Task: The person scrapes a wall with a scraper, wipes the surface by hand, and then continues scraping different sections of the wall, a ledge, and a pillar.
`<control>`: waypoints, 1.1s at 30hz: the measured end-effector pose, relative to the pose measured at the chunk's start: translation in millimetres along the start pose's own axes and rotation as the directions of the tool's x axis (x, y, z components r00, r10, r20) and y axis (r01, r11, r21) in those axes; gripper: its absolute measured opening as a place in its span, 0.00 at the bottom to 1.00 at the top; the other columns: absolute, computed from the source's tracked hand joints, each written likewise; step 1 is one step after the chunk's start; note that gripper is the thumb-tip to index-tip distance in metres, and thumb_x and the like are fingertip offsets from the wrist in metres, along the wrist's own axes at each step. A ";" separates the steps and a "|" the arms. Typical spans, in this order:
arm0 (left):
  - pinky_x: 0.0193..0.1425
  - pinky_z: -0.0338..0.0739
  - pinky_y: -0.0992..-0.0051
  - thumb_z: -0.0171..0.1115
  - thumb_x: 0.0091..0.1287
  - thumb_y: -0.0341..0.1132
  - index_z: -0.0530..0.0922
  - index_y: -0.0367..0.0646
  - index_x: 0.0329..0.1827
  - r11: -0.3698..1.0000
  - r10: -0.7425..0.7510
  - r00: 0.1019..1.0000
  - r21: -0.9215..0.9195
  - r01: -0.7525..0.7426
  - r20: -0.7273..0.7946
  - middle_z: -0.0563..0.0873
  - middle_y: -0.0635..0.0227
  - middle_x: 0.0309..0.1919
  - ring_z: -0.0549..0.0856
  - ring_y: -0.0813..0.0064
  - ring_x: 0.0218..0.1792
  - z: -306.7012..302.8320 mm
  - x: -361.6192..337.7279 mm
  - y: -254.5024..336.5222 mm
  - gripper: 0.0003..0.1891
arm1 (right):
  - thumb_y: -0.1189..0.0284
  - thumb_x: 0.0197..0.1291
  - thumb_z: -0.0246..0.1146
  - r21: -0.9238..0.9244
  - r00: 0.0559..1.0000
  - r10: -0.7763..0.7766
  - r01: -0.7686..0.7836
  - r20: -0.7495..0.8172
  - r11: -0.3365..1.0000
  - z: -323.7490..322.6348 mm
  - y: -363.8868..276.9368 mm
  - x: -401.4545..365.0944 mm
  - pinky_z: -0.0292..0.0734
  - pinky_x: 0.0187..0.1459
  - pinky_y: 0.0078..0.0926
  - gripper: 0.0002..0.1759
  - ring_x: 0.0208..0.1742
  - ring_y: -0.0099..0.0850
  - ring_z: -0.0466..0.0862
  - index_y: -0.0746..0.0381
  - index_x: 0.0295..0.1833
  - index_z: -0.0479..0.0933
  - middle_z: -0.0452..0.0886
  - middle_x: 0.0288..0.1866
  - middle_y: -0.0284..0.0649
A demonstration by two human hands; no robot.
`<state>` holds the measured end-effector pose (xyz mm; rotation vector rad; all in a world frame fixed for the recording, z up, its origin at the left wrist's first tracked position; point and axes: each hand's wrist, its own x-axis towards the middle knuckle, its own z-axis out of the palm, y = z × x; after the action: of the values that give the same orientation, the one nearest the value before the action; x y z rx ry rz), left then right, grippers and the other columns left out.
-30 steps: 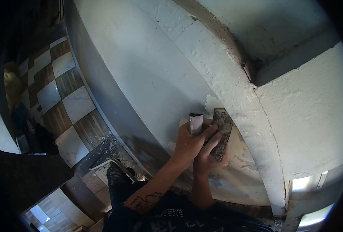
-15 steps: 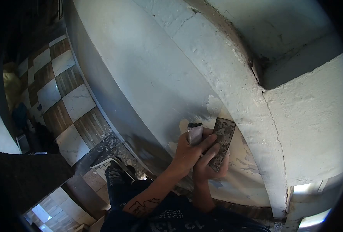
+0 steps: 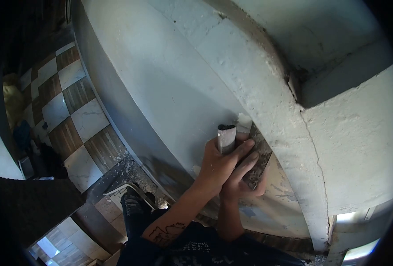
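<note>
My left hand [image 3: 216, 166], on the tattooed forearm, is wrapped round a pale, blunt-ended handle [image 3: 226, 138] with a dark top. Close beside it, my right hand [image 3: 243, 181] grips a dark, speckled rectangular piece [image 3: 260, 157]. Fingers of both hands overlap at this piece and cover part of it. Whether handle and piece are joined cannot be made out. Both lie close to the grey wall [image 3: 170, 93], over a patch of peeling paint [image 3: 278, 186].
A cracked, rough pale ledge [image 3: 289, 133] runs down the right side. Checkered floor tiles [image 3: 72, 102] stretch along the left, with debris near a metal-edged object [image 3: 134, 190] by my leg. A yellowish bag [image 3: 12, 104] sits far left.
Both hands have shifted slightly, the left hand and the handle upward. The dark piece is now more covered by fingers and sits closer to the ledge.
</note>
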<state>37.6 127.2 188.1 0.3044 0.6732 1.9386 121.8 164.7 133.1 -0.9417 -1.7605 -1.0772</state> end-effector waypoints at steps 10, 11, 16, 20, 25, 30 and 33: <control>0.30 0.72 0.85 0.65 0.60 0.31 0.79 0.36 0.38 0.968 -0.006 1.000 0.249 0.008 -0.007 0.82 0.72 0.28 0.78 0.86 0.28 -13.2 -18.6 -12.6 0.08 | 0.79 0.57 0.60 0.733 0.961 0.126 -0.270 0.247 0.624 -36.2 35.1 -1.7 0.76 0.36 0.29 0.23 0.38 0.34 0.79 0.75 0.55 0.60 0.70 0.47 0.53; 0.29 0.71 0.85 0.65 0.59 0.31 0.79 0.36 0.38 0.973 -0.029 1.000 0.231 0.026 0.009 0.82 0.72 0.28 0.78 0.87 0.28 -14.0 -19.7 -15.8 0.09 | 0.78 0.59 0.58 0.716 0.878 0.143 -0.458 0.456 0.527 -43.3 39.5 -0.9 0.75 0.40 0.27 0.24 0.41 0.32 0.77 0.75 0.58 0.59 0.72 0.47 0.51; 0.27 0.70 0.85 0.65 0.60 0.34 0.79 0.37 0.39 0.983 -0.057 0.998 0.174 0.055 0.007 0.80 0.74 0.23 0.76 0.89 0.25 -11.8 -21.3 -26.2 0.10 | 0.75 0.61 0.58 0.689 0.783 0.150 -0.607 0.604 0.396 -51.5 33.4 26.7 0.73 0.43 0.23 0.27 0.43 0.29 0.76 0.73 0.62 0.57 0.74 0.46 0.47; 0.29 0.69 0.85 0.63 0.62 0.35 0.78 0.38 0.38 0.954 0.191 0.981 0.240 -0.179 -0.029 0.79 0.76 0.23 0.74 0.89 0.26 -12.1 -17.0 -35.6 0.09 | 0.77 0.60 0.57 0.489 0.525 0.073 -0.828 0.848 0.274 -60.1 41.7 52.4 0.72 0.42 0.23 0.22 0.41 0.26 0.76 0.72 0.58 0.60 0.76 0.42 0.45; 0.30 0.68 0.83 0.61 0.63 0.35 0.76 0.38 0.35 0.913 0.287 0.955 0.321 -0.252 -0.067 0.77 0.75 0.23 0.72 0.88 0.26 -6.6 -17.4 -49.1 0.09 | 0.79 0.61 0.54 0.613 0.677 0.074 -0.704 0.733 0.359 -57.0 28.0 53.2 0.71 0.38 0.20 0.14 0.36 0.24 0.76 0.72 0.51 0.65 0.77 0.36 0.42; 0.26 0.65 0.81 0.60 0.64 0.37 0.74 0.37 0.28 0.911 0.337 0.918 0.319 -0.263 -0.207 0.76 0.74 0.19 0.69 0.89 0.24 -1.6 -13.1 -49.6 0.12 | 0.77 0.60 0.55 0.403 0.472 0.060 -0.806 0.879 0.434 -59.4 27.5 65.7 0.71 0.36 0.19 0.09 0.33 0.22 0.76 0.73 0.42 0.71 0.79 0.33 0.43; 0.25 0.65 0.81 0.60 0.64 0.36 0.75 0.37 0.27 0.928 0.290 0.930 0.305 -0.214 -0.228 0.76 0.74 0.18 0.70 0.88 0.22 -0.9 -13.9 -49.2 0.12 | 0.78 0.59 0.55 0.534 0.584 -0.007 -0.738 0.812 0.413 -54.6 30.2 65.9 0.72 0.34 0.22 0.08 0.31 0.23 0.76 0.73 0.40 0.72 0.79 0.30 0.42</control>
<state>80.2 130.6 160.0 0.3139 1.1383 2.1569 139.9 135.7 217.1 -1.0824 -2.1008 0.6971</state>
